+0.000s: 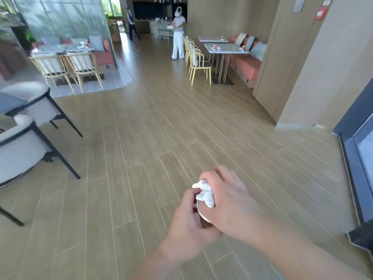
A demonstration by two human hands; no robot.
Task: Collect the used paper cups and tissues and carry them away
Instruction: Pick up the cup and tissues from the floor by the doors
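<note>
My left hand grips a red paper cup, mostly hidden between both hands above the wooden floor. My right hand curls over the cup's top and holds a crumpled white tissue at its rim. Further red paper cups stand on far tables: one and another on the nearer right table, one on the table behind it, and one on the left table.
White armchairs with dark frames stand at left. Yellow chairs line the right tables beside an orange bench. A person in white stands by a cart far ahead, another walks behind. A dark door frame is at right.
</note>
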